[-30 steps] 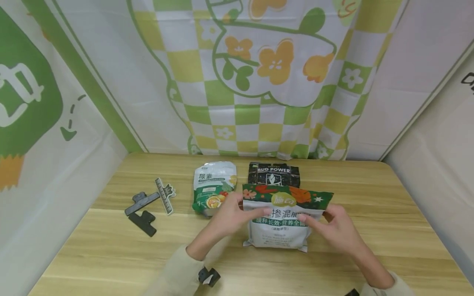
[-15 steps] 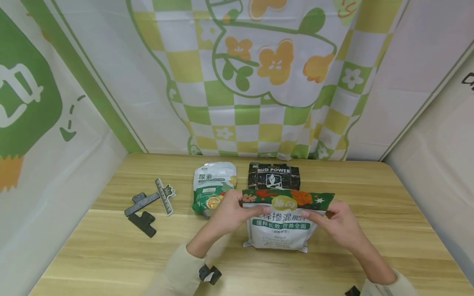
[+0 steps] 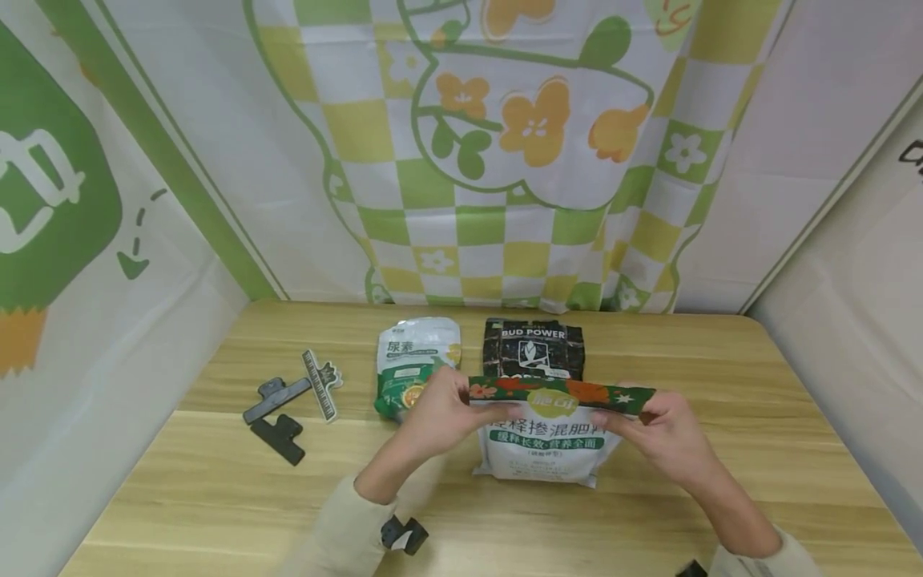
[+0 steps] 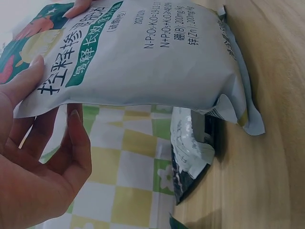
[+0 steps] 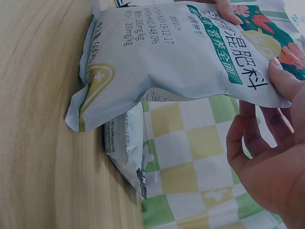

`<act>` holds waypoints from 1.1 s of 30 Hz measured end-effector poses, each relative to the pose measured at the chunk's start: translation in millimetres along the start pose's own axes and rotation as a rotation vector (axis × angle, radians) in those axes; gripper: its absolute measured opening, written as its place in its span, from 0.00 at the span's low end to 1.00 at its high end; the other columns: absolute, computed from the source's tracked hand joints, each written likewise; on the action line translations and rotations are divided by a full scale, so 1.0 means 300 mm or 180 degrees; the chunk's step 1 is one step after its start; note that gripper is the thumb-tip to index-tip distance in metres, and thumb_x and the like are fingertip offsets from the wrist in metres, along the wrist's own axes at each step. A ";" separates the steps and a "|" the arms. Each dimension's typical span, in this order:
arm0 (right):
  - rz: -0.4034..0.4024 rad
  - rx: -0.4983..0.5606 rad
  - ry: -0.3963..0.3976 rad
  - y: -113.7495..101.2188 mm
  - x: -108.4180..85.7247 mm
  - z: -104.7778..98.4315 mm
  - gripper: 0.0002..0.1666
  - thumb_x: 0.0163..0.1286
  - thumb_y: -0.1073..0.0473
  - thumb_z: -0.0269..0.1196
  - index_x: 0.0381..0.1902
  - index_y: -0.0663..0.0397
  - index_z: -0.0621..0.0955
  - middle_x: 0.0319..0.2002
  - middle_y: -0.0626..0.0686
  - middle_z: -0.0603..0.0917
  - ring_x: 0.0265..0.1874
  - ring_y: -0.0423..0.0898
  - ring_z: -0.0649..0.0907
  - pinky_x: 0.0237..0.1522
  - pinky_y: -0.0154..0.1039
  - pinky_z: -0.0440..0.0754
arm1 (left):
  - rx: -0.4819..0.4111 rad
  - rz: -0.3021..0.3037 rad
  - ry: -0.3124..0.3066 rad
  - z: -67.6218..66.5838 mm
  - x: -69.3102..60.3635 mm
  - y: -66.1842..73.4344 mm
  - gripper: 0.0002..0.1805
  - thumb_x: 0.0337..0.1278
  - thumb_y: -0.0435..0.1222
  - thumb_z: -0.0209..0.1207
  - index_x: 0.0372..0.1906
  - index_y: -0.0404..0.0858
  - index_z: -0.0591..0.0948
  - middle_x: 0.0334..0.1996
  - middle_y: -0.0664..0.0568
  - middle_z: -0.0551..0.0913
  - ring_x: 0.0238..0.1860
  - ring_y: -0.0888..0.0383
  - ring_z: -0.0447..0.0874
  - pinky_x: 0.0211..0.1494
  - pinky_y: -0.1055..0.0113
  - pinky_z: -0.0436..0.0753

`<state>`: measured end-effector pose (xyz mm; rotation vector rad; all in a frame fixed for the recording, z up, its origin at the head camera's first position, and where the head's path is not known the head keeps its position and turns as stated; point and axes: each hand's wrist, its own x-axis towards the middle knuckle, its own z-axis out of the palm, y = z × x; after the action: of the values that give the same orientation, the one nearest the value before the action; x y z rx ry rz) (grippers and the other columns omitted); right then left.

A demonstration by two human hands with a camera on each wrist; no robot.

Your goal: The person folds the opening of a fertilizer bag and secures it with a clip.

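bag (image 3: 544, 461), plump, contents hidden, stands pinched at its upper sides by both hands (image 3: 441, 413) (image 3: 672, 437).

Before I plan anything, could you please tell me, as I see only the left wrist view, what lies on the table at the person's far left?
Observer: In the head view, a grey clip, a black clip and a piano-key clip.
Operator: Thank you; what is printed at the top of the black bag behind the white bag?
Observer: BUD POWER, in pale letters.
Operator: And how does the right hand hold the white bag?
Observer: Its thumb is on the printed front, with its fingers behind.
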<state>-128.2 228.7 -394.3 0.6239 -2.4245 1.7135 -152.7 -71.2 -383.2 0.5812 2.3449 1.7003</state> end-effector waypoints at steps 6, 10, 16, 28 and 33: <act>0.0117 -0.0057 0.0099 0.010 -0.006 -0.008 0.11 0.66 0.69 0.72 0.46 0.57 0.92 0.46 0.39 0.93 0.47 0.32 0.88 0.50 0.28 0.85 | -0.0129 -0.0169 -0.0018 -0.017 -0.016 -0.018 0.27 0.57 0.47 0.76 0.14 0.43 0.73 0.08 0.64 0.59 0.13 0.64 0.48 0.19 0.73 0.56; 0.0133 -0.0082 0.0160 0.011 -0.010 -0.009 0.09 0.65 0.70 0.73 0.42 0.59 0.92 0.45 0.41 0.94 0.46 0.32 0.89 0.50 0.28 0.86 | -0.0176 -0.0148 -0.0010 -0.026 -0.022 -0.026 0.26 0.58 0.46 0.76 0.14 0.43 0.75 0.09 0.64 0.65 0.14 0.64 0.52 0.21 0.73 0.58; 0.0089 -0.0158 0.0201 0.017 -0.014 -0.012 0.07 0.64 0.71 0.73 0.39 0.61 0.92 0.44 0.39 0.93 0.45 0.32 0.89 0.49 0.29 0.87 | -0.0114 -0.0210 0.0116 -0.041 -0.032 -0.034 0.38 0.60 0.46 0.75 0.11 0.40 0.58 0.14 0.61 0.51 0.18 0.63 0.50 0.24 0.73 0.55; 0.0294 -0.0047 0.0077 0.008 -0.023 -0.025 0.05 0.69 0.68 0.71 0.40 0.58 0.93 0.44 0.43 0.93 0.43 0.34 0.88 0.44 0.31 0.88 | -0.0154 -0.0299 0.0141 -0.043 -0.039 -0.023 0.28 0.60 0.48 0.74 0.13 0.40 0.76 0.13 0.61 0.54 0.19 0.64 0.52 0.23 0.72 0.54; 0.0384 -0.0001 0.0057 0.006 -0.018 -0.029 0.04 0.69 0.68 0.70 0.35 0.58 0.92 0.40 0.43 0.93 0.40 0.34 0.88 0.43 0.32 0.87 | -0.0193 -0.0284 0.0159 -0.045 -0.042 -0.025 0.35 0.62 0.47 0.73 0.11 0.40 0.64 0.14 0.60 0.52 0.18 0.62 0.50 0.24 0.72 0.53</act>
<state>-125.1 238.6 -394.6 0.4692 -2.4972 1.7543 -147.7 -90.1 -386.8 0.4221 2.3065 1.7586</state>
